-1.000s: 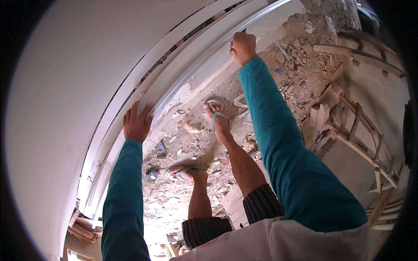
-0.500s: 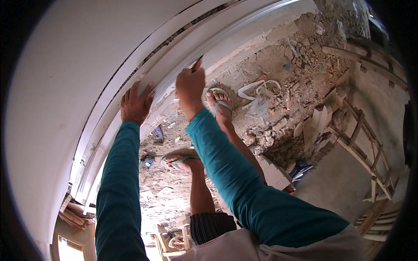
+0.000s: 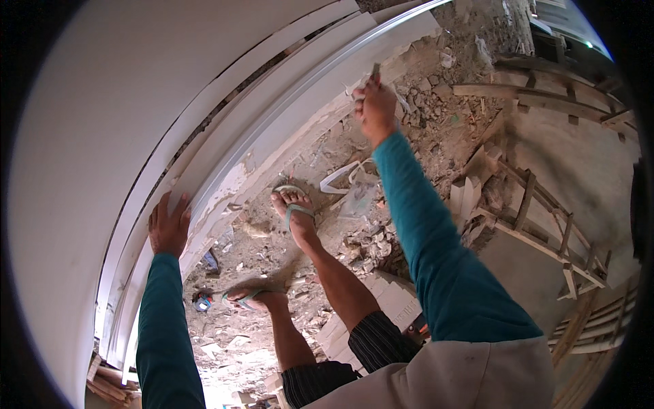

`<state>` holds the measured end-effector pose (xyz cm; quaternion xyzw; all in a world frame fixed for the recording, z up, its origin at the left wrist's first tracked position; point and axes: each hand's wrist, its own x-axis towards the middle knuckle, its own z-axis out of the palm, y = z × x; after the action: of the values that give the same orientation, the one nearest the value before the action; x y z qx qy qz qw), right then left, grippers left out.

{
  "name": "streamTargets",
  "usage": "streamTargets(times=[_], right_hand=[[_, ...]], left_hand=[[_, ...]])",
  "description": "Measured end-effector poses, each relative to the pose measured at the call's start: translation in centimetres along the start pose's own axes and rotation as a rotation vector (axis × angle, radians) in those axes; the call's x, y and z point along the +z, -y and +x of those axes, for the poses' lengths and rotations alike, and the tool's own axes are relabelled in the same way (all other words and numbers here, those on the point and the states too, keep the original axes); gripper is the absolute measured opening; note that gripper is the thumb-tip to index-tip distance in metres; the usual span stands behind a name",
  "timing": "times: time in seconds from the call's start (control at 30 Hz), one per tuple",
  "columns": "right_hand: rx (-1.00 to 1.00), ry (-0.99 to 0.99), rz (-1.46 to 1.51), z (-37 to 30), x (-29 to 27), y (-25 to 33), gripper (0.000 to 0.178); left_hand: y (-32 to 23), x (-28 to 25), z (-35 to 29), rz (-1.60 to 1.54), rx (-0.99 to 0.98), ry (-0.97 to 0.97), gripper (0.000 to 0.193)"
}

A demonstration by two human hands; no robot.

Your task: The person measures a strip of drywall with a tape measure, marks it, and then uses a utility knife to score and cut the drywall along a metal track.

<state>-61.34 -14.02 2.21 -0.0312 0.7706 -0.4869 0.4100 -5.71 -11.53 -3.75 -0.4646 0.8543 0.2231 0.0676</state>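
Long white boards or panels lie in a stack on my left, with a thin metal strip [image 3: 317, 73] running along the outer one. My left hand [image 3: 169, 225] rests flat on the near part of the narrow panels [image 3: 204, 151], fingers spread, beside the strip. Out past the panels' broken edge, my right hand [image 3: 377, 112] is closed around a small reddish hand tool [image 3: 375, 72] with a dark, blade-like tip. The tool is slightly blurred and largely covered by the fingers. It is held apart from the panels, above the rubble.
A wide white panel [image 3: 75, 157] fills the left side. Broken rubble [image 3: 357, 238] covers the ground around my sandalled feet [image 3: 296, 211]. A small blue-and-black object [image 3: 202, 301] lies near one foot. Wooden frames [image 3: 528, 204] lean at the right, and a flat cardboard piece [image 3: 392, 300] lies behind my leg.
My right hand has moved away from the strip, far and to the right, still gripping the tool. The view has shifted; my left hand stays on the panels.
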Motion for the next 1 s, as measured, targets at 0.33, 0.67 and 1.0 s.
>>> streamTargets(times=[0.33,0.67,1.0], right_hand=[[-0.044,-0.046,-0.074,16.8,-0.9,6.8,0.022],[-0.674,0.271,-1.275,22.0,-2.6,5.7,0.009],[-0.659,0.329,-0.9,14.5,1.0,0.6,0.009]], left_hand=[[0.5,0.4,-0.1,-0.005,0.023,-0.009,0.044],[0.3,0.4,0.2,0.01,0.026,-0.013,0.042],[0.1,0.2,0.5,0.028,0.075,-0.055,0.041]])
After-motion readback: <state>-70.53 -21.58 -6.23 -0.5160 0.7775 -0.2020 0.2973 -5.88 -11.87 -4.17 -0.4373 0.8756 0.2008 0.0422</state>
